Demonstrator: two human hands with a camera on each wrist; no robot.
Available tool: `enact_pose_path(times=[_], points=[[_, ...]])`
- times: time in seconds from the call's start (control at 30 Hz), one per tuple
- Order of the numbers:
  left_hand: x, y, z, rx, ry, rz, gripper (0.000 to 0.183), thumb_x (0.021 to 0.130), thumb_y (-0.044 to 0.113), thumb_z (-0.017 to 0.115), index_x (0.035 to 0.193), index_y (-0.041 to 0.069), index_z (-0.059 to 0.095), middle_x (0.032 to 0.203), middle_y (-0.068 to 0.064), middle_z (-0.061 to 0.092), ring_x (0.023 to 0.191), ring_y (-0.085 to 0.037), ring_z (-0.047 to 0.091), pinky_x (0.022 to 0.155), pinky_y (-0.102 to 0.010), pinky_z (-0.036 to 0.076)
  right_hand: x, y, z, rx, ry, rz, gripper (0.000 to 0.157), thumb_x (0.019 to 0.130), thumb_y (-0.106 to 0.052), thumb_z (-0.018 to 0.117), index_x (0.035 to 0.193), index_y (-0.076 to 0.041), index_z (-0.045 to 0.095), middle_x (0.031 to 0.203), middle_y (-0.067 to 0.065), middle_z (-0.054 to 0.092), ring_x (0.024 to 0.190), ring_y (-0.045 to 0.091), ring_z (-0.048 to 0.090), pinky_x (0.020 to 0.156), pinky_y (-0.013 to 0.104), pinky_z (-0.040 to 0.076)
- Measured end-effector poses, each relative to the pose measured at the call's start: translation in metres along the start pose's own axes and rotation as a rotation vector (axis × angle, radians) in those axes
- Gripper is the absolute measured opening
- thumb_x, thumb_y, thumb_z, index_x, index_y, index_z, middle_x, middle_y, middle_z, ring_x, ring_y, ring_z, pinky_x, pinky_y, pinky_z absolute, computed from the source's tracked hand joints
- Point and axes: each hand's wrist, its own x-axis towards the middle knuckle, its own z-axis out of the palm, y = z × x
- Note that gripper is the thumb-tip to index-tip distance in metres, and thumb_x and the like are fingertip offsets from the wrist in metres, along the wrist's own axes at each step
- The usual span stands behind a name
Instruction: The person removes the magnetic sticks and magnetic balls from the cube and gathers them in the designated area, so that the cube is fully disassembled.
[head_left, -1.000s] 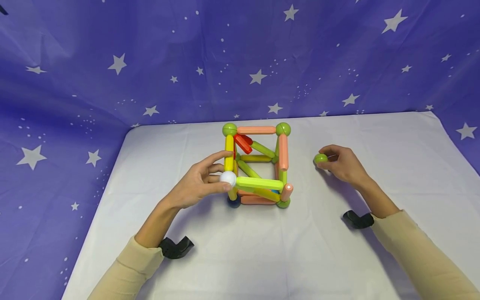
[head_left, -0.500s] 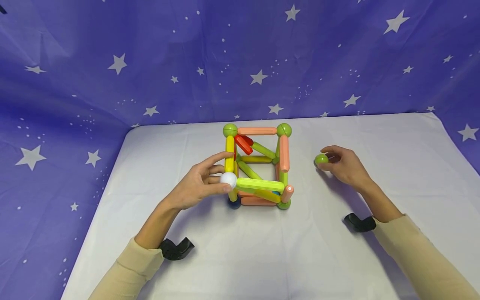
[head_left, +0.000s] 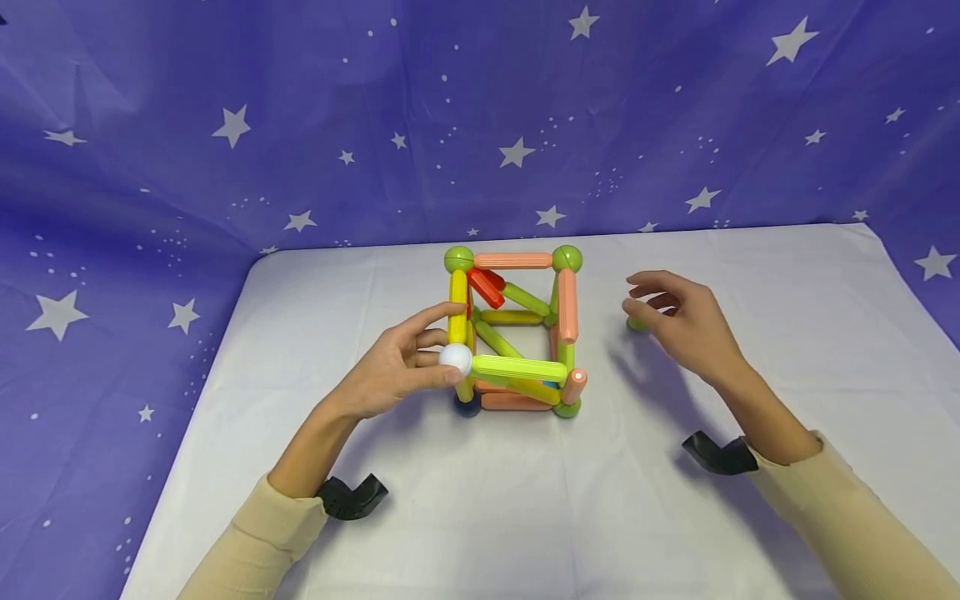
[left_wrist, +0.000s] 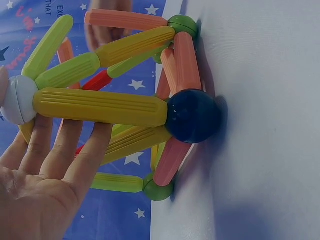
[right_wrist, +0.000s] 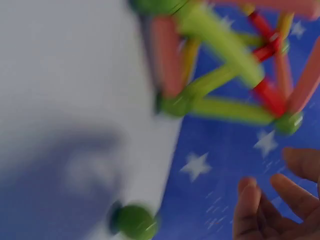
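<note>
A cube-shaped frame of magnetic sticks and balls stands mid-table, with a yellow stick and a white ball at its near-left side. My left hand holds that corner, the thumb on the white ball and the fingers against the upright yellow stick. A light green stick runs right from the white ball. At the near-right corner a pink stick rises from a green ball, its top end bare. My right hand hovers, fingers loosely bent, over a loose green ball lying on the cloth.
A white cloth covers the table. Behind it hangs a purple-blue backdrop with stars. Black wrist mounts sit at both cuffs. Red sticks lean inside the frame's far-left part.
My right hand has let go of the loose green ball and lifted off it. That ball stays on the table. My left hand and the frame have hardly moved.
</note>
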Motion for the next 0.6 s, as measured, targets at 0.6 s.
enact_pose_path(times=[0.6], points=[[0.000, 0.001, 0.000, 0.013, 0.005, -0.004, 0.083, 0.086, 0.017, 0.079, 0.153, 0.009, 0.031, 0.127, -0.031, 0.055, 0.102, -0.041, 0.065, 0.086, -0.040, 0.055, 0.011, -0.064, 0.027, 0.331, -0.257, 0.053, 0.049, 0.091, -0.016, 0.072, 0.137, -0.011, 0.054, 0.119, 0.015, 0.058, 0.065, 0.034, 0.064, 0.057, 0.036, 0.054]])
